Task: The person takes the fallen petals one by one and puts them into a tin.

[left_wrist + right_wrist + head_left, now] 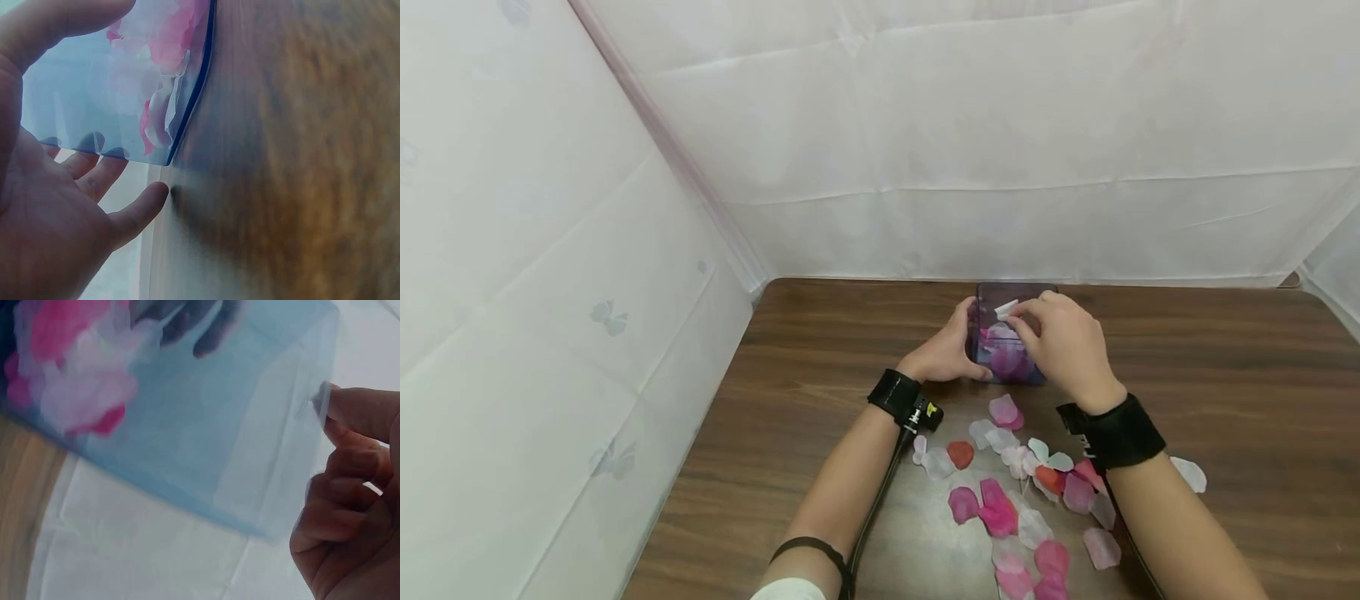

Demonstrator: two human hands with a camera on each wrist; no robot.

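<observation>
A clear, blue-tinted plastic box [1011, 367] stands on the brown table [820, 350], partly filled with pink and white petals [162, 37]. My left hand [951, 346] grips the box's left side, thumb on one wall and fingers [94, 172] showing through the plastic. My right hand [1019, 317] is over the box's open top and pinches a white petal [1006, 308] between thumb and forefinger. In the right wrist view the petal [321, 400] sits at the fingertips, against the box wall [206, 437]. Petals inside [75, 381] lie heaped low in the box.
Several loose petals [1000, 508] in pink, red and white lie scattered on the table between my forearms, one white petal [1190, 472] off to the right. White sheeting [925, 150] walls in the table at the back and left.
</observation>
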